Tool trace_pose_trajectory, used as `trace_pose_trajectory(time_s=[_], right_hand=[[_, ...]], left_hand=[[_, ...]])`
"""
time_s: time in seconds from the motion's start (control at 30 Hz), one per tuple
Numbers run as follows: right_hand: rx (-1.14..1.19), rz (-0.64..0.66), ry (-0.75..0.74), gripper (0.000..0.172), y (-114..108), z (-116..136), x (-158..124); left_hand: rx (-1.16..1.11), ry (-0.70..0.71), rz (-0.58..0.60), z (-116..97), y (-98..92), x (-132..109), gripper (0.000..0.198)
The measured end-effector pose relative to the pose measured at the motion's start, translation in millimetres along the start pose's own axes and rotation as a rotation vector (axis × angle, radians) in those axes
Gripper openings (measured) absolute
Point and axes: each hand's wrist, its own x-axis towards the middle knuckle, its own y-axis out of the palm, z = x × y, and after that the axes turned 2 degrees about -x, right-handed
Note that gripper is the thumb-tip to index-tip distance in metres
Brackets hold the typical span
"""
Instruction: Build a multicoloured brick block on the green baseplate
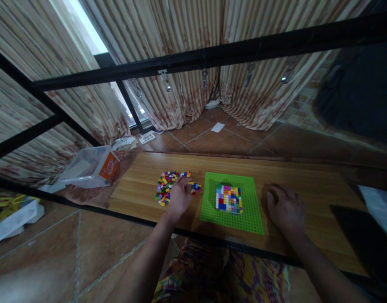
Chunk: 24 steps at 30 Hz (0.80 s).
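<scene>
A green baseplate [250, 210] lies on the wooden table [307, 176] with a square patch of mixed-colour small bricks [229, 198] built on its middle. Left of it sits a loose pile of coloured bricks [164, 186]. My left hand [180, 196] rests on the right edge of that pile, fingers curled down among the bricks; what they hold is hidden. A few bricks [196, 187] lie between this hand and the plate. My right hand [284, 207] lies on the table just right of the plate, fingers loosely bent, nothing in it.
A clear plastic box with an orange label [94, 167] lies tipped on the floor left of the table. A dark flat object [360, 235] sits at the table's right end. Black metal bars [212, 54] cross overhead, with curtains behind. Papers lie on the tiled floor.
</scene>
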Motion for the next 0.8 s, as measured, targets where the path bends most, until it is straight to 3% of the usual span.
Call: trace_pose_trajectory(time_s=[0.33, 0.63, 0.8], right_hand=[[-0.030, 0.020, 0.007, 0.037, -4, 3, 1], [-0.010, 0.005, 0.021, 0.034, -6, 7, 2], [-0.006, 0.017, 0.026, 0.035, -7, 7, 3]], left_hand=[[0.201, 0.181, 0.209, -14, 12.8, -2, 0.030], [0.209, 0.204, 0.198, -11, 16.2, -6, 0.021], [0.068, 0.217, 0.152, -31, 10.7, 3, 0.020]])
